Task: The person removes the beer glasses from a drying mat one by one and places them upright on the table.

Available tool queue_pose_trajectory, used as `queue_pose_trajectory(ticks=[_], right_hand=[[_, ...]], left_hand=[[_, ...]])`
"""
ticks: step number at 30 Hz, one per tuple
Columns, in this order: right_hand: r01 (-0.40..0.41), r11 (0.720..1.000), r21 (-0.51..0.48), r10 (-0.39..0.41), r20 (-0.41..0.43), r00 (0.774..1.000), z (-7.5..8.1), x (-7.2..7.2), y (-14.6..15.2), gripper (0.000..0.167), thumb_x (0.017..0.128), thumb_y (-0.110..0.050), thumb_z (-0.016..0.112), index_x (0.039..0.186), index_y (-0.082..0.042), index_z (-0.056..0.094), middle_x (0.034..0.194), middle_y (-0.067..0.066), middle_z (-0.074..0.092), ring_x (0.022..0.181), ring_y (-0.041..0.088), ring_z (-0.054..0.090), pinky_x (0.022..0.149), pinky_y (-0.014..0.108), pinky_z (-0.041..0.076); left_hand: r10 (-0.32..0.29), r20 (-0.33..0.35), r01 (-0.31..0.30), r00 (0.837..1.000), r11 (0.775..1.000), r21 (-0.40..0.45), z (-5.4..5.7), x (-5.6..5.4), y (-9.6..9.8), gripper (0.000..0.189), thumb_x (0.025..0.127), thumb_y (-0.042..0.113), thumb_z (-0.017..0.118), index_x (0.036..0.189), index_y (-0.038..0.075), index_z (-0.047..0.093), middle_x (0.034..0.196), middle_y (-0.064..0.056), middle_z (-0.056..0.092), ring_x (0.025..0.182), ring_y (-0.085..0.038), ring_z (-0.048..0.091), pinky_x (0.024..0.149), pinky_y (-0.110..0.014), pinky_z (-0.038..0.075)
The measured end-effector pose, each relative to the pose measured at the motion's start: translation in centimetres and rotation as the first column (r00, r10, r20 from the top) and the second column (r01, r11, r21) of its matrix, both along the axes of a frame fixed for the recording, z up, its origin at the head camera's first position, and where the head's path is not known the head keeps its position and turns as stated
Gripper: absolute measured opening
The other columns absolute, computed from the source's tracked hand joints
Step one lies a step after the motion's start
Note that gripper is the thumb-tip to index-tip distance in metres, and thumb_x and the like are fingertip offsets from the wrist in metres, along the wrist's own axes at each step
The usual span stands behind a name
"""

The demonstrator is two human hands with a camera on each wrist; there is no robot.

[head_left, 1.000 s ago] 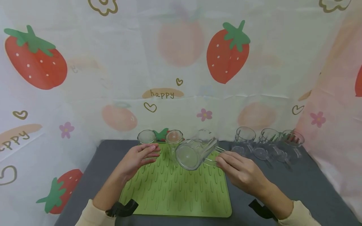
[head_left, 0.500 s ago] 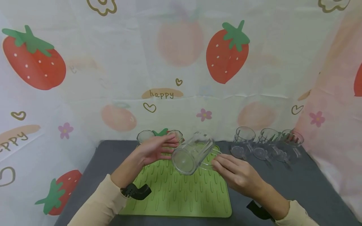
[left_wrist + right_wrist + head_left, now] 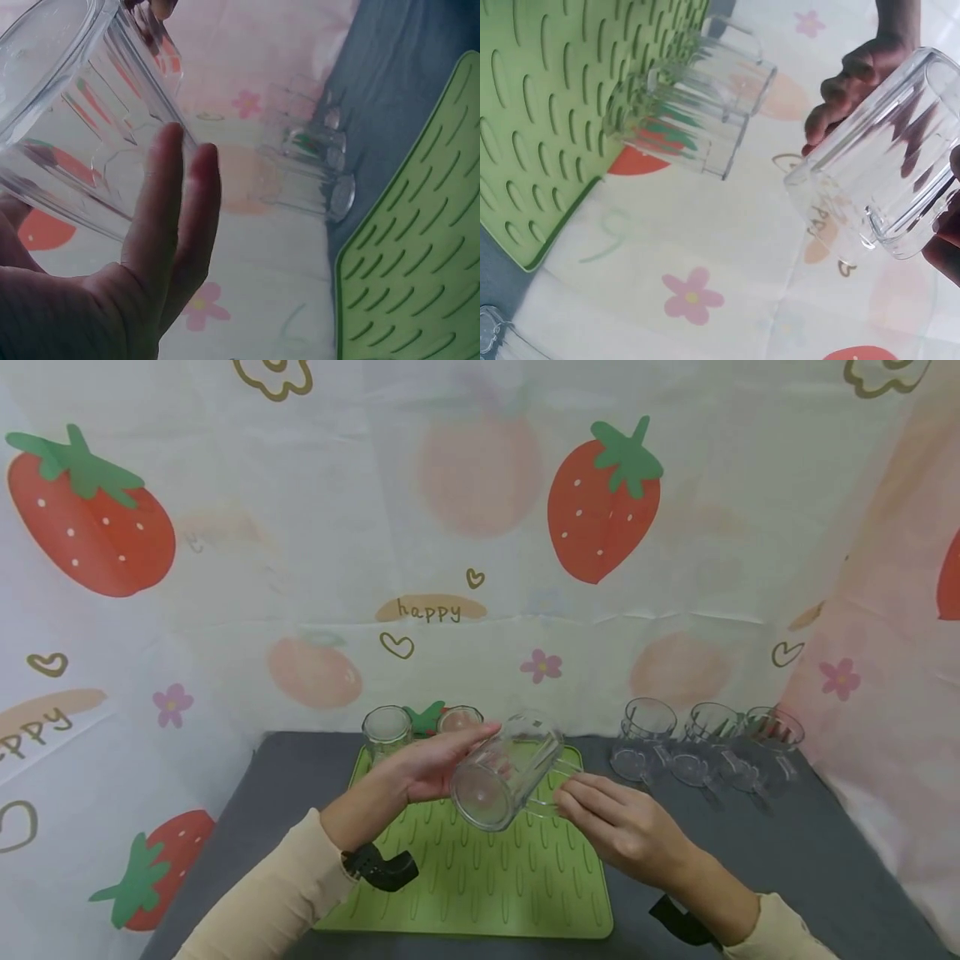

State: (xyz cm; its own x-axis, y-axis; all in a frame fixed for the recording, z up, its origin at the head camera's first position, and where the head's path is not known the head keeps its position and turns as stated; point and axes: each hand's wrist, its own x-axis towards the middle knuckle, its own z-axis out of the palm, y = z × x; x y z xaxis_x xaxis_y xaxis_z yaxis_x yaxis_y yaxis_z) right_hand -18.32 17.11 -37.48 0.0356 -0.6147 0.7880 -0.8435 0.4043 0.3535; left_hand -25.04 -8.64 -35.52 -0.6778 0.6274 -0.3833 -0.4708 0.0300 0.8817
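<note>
A clear glass mug (image 3: pixel 506 772) hangs tilted over the green mat (image 3: pixel 480 893), one round end toward the head camera. My right hand (image 3: pixel 626 827) pinches its handle (image 3: pixel 546 808) from the right. From the left my left hand (image 3: pixel 431 768) holds the mug's body, thumb on one side and fingers (image 3: pixel 154 206) along the other in the left wrist view. In the right wrist view the left hand's bent fingers (image 3: pixel 836 94) show at the far side of the glass. Part of the left hand is hidden behind the mug in the head view.
Two glass mugs, a left one (image 3: pixel 387 727) and another (image 3: pixel 460 718) partly behind my left hand, stand at the mat's back edge. Three more glass mugs (image 3: pixel 708 739) stand in a row on the dark table (image 3: pixel 787 868) at the back right. A strawberry-print cloth (image 3: pixel 480 552) hangs behind.
My left hand has moved right, from beside the mugs at the back to the held mug, and taken hold of its body. The right hand and mug have shifted slightly left and down.
</note>
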Motion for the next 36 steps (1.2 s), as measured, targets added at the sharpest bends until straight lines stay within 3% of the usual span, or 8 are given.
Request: queue_pose_trajectory(ticks=[4, 9, 16, 22, 28, 30, 33, 36], right_hand=[[0.018, 1.000, 0.024, -0.018, -0.008, 1.000, -0.07, 0.02, 0.15, 0.026, 0.102, -0.010, 0.050, 0.098, 0.000, 0.073, 0.089, 0.010, 0.073, 0.079, 0.022, 0.070, 0.068, 0.029, 0.059], [0.028, 0.999, 0.023, -0.028, -0.004, 1.000, -0.18, 0.06, 0.20, 0.026, 0.102, -0.011, 0.050, 0.098, -0.001, 0.073, 0.089, 0.010, 0.073, 0.080, 0.021, 0.070, 0.068, 0.028, 0.059], [0.014, 1.000, 0.010, -0.014, -0.011, 1.000, -0.26, 0.08, 0.26, 0.026, 0.102, -0.011, 0.050, 0.097, 0.000, 0.074, 0.088, 0.010, 0.074, 0.079, 0.022, 0.071, 0.068, 0.029, 0.059], [0.016, 1.000, 0.010, -0.016, 0.066, 0.998, -0.41, 0.03, 0.27, 0.024, 0.102, -0.012, 0.050, 0.101, -0.002, 0.072, 0.093, 0.009, 0.072, 0.084, 0.023, 0.070, 0.071, 0.030, 0.059], [0.036, 0.999, -0.018, -0.033, 0.137, 0.990, -0.54, -0.04, 0.41, 0.026, 0.103, -0.016, 0.051, 0.099, -0.004, 0.073, 0.095, 0.008, 0.072, 0.089, 0.023, 0.069, 0.073, 0.031, 0.059], [0.046, 0.999, -0.024, -0.042, 0.143, 0.989, -0.55, -0.05, 0.47, 0.026, 0.103, -0.017, 0.051, 0.099, -0.004, 0.074, 0.096, 0.008, 0.072, 0.090, 0.023, 0.069, 0.073, 0.032, 0.059], [0.064, 0.998, -0.024, -0.059, 0.184, 0.981, -0.54, 0.03, 0.63, 0.029, 0.103, -0.017, 0.049, 0.099, -0.004, 0.074, 0.098, 0.010, 0.071, 0.093, 0.025, 0.068, 0.073, 0.032, 0.059], [0.084, 0.996, -0.019, -0.076, 0.270, 0.960, -0.49, 0.24, 0.85, 0.034, 0.104, -0.016, 0.044, 0.099, -0.003, 0.074, 0.102, 0.011, 0.070, 0.099, 0.027, 0.067, 0.071, 0.033, 0.059]], left_hand=[[0.020, -0.001, -0.020, 1.000, 1.000, -0.019, -0.02, 0.10, 0.37, 0.056, 0.102, 0.044, 0.041, 0.142, 0.007, 0.034, 0.100, -0.002, 0.062, 0.086, -0.009, 0.068, 0.074, -0.031, 0.058], [0.030, 0.000, -0.030, 1.000, 0.999, -0.044, -0.04, 0.14, 0.61, 0.049, 0.100, 0.044, 0.042, 0.133, 0.007, 0.042, 0.092, -0.002, 0.066, 0.082, -0.010, 0.069, 0.073, -0.032, 0.058], [0.052, 0.040, -0.052, 0.998, 0.999, -0.010, -0.06, 0.15, 0.73, 0.047, 0.100, 0.041, 0.044, 0.136, 0.010, 0.040, 0.096, -0.002, 0.064, 0.085, -0.010, 0.069, 0.074, -0.030, 0.059], [0.074, 0.080, -0.076, 0.994, 0.997, 0.030, -0.21, 0.10, 0.66, 0.042, 0.101, 0.038, 0.046, 0.129, 0.007, 0.043, 0.093, -0.004, 0.065, 0.080, -0.012, 0.070, 0.074, -0.030, 0.060], [0.126, 0.051, -0.128, 0.991, 0.991, 0.046, -0.50, 0.36, 0.52, 0.054, 0.101, 0.033, 0.049, 0.146, 0.006, 0.036, 0.130, -0.025, 0.058, 0.084, -0.014, 0.072, 0.073, -0.030, 0.061], [0.133, 0.038, -0.135, 0.990, 0.989, 0.056, -0.53, 0.48, 0.50, 0.054, 0.101, 0.031, 0.049, 0.146, 0.006, 0.035, 0.135, -0.027, 0.054, 0.085, -0.014, 0.072, 0.074, -0.029, 0.061], [0.139, 0.015, -0.140, 0.990, 0.987, 0.076, -0.61, 0.65, 0.51, 0.049, 0.101, 0.029, 0.050, 0.141, 0.004, 0.039, 0.119, -0.022, 0.063, 0.083, -0.015, 0.072, 0.076, -0.030, 0.060], [0.152, -0.029, -0.149, 0.988, 0.985, 0.085, -0.69, 0.90, 0.47, 0.046, 0.101, 0.027, 0.050, 0.137, 0.001, 0.040, 0.105, -0.011, 0.065, 0.084, -0.016, 0.071, 0.078, -0.031, 0.060]])
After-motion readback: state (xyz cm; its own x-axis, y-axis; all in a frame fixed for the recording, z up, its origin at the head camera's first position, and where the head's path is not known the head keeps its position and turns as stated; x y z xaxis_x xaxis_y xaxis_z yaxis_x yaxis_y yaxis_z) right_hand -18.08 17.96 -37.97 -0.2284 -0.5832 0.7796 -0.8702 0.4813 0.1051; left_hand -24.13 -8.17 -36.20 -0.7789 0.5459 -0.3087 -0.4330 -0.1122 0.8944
